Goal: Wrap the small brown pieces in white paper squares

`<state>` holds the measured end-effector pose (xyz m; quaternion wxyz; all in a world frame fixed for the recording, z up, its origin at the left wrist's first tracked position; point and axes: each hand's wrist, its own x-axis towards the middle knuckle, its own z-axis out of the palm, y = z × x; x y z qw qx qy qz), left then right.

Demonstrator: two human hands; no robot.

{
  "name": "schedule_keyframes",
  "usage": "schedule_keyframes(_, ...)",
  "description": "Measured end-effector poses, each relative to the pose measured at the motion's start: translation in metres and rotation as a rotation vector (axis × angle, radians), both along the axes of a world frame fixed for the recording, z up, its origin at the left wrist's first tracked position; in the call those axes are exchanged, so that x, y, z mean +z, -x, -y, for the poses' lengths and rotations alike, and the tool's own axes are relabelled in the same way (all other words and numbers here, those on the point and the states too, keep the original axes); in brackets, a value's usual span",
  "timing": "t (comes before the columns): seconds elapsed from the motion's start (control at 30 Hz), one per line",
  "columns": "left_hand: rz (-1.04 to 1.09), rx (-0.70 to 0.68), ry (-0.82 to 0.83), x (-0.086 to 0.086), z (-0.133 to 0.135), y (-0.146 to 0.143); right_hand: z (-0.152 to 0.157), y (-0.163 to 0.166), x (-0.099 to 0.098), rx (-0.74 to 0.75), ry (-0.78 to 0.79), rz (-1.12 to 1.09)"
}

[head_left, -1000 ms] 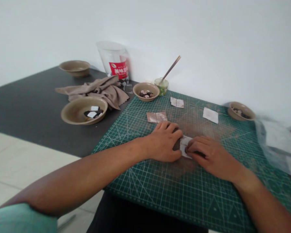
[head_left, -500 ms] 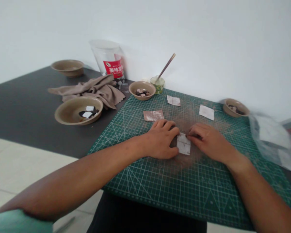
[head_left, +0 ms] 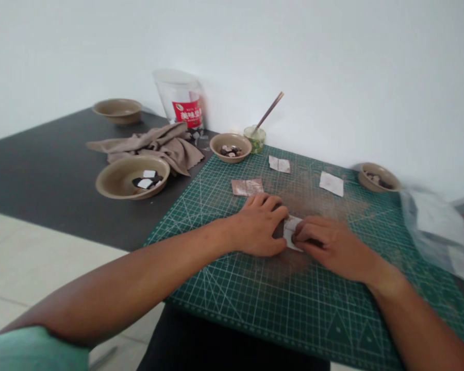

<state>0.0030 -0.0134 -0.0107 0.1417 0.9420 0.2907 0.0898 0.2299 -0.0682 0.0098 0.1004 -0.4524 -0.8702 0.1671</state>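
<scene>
A small whitish square sheet point(head_left: 288, 234), marked with lines and brown smudges, lies on the green cutting mat point(head_left: 247, 288). My left hand point(head_left: 260, 225) rests palm down at its left side, fingers spread, with the thumb and forefinger touching its edge. Over the sheet's right part is my right hand point(head_left: 327, 242), its thumb and fingers pinched together. Something small and dark seems to be between those fingertips, but they hide most of it. Behind my left hand lies a brownish square point(head_left: 247, 187). Two more pale squares point(head_left: 279, 164) point(head_left: 331, 184) lie farther back.
Bowls with dark and pale pieces stand at the left point(head_left: 112, 184), back point(head_left: 220, 149) and right point(head_left: 365, 178). Another bowl point(head_left: 118, 111), a crumpled cloth point(head_left: 143, 146) and a clear tub point(head_left: 178, 93) are back left. A cup point(head_left: 257, 141) holds sticks; a plastic bag point(head_left: 433, 221) lies right.
My right hand has moved from the sheet's upper right edge down and left over the sheet, covering part of it. My left hand stays in place. The view has shifted slightly.
</scene>
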Motion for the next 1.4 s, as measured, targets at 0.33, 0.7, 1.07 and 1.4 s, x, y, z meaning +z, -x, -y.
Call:
schedule_keyframes(0.33, -0.002, 0.01, -0.003, 0.001, -0.001, -0.001, 0.003, 0.005, -0.004, 0.017, -0.031, 0.024)
schedule_keyframes(0.7, -0.032, -0.02, -0.077, 0.001, -0.005, 0.001, 0.003, -0.002, -0.009, 0.003, -0.046, -0.07)
schedule_keyframes(1.07, -0.014, 0.007, -0.208, -0.015, -0.008, -0.008, -0.001, 0.015, -0.021, -0.168, -0.106, -0.151)
schedule_keyframes(1.4, 0.014, 0.081, -0.286, -0.018, 0.004, -0.013, -0.006, 0.022, -0.039, -0.434, -0.251, -0.168)
